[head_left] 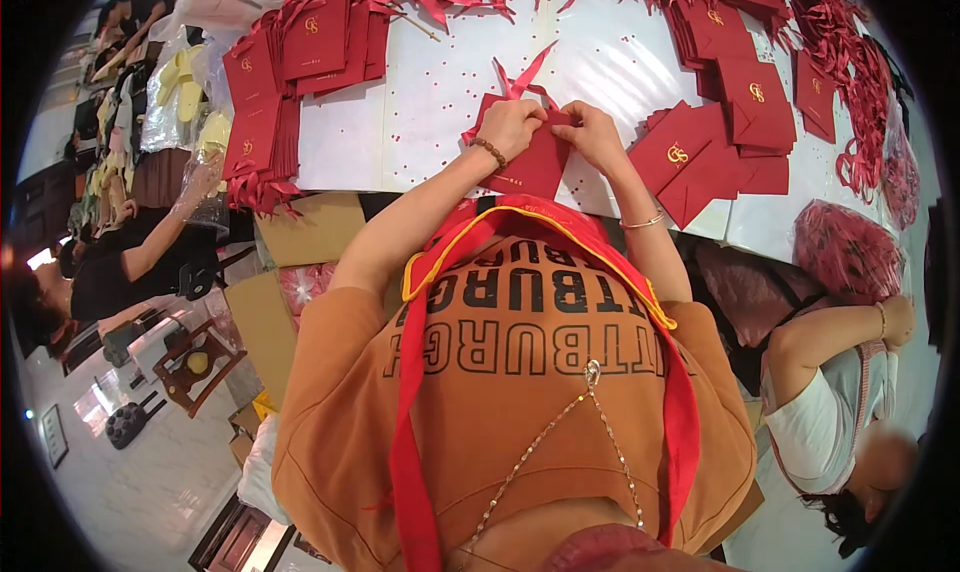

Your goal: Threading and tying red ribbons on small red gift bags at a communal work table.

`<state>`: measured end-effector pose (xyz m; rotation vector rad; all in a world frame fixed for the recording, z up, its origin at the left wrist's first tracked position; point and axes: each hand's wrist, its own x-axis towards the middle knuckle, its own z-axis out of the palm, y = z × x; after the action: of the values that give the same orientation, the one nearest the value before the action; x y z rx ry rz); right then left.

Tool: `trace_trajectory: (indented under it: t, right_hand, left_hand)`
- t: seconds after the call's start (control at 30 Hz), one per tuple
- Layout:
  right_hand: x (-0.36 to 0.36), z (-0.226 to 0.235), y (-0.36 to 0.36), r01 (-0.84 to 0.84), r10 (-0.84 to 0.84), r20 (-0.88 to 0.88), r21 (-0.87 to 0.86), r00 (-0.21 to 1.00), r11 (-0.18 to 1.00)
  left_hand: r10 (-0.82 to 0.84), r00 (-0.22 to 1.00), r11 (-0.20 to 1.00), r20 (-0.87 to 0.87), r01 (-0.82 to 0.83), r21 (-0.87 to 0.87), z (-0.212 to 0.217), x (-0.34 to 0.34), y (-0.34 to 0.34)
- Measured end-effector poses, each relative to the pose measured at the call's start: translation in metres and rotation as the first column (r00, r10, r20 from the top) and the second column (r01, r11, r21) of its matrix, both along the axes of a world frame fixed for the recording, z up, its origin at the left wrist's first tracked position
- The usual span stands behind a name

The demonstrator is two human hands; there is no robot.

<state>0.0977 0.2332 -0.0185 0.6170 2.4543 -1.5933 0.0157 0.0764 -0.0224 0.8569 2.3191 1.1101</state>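
Observation:
A dark red paper gift bag (533,172) lies on the white table in front of me, its top edge turned away from my body. My left hand (510,129), with a beaded bracelet at the wrist, is closed at the upper left part of the bag. My right hand (594,135) pinches the bag's upper right edge between thumb and fingers. From the top of the bag a red ribbon (527,75) stands up in a loop and loose tail. What exactly lies between my fingertips is partly hidden.
Stacks of red gift bags (315,37) lie at the left, and a fanned pile (690,152) at the right. Red ribbons (855,72) heap at the far right, above a plastic sack (845,247). Small red dots litter the white table (430,82). Co-workers are on both sides.

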Motion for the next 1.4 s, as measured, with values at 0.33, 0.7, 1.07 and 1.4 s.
trace_trajectory:
  t: [0.33,0.7,1.07,1.4]
  right_hand:
    - [0.002,-0.027,0.0,0.036,-0.051,-0.131,-0.113,0.99,0.993]
    - [0.007,-0.013,-0.01,0.114,-0.143,-0.086,-0.283,0.986,0.952]
    - [0.01,-0.014,-0.01,0.12,-0.156,-0.072,-0.359,0.985,0.926]
    - [0.009,-0.021,-0.011,0.123,-0.168,-0.089,-0.377,0.982,0.918]
  left_hand:
    - [0.076,0.99,0.997,0.122,-0.078,0.014,0.003,-0.002,0.005]
    - [-0.052,0.997,0.989,-0.064,0.042,-0.144,0.008,-0.003,0.008]
    - [-0.084,0.975,0.991,-0.206,0.06,-0.122,0.007,0.001,0.011]
    - [-0.143,0.922,0.98,-0.36,0.081,-0.181,0.007,0.005,0.015]
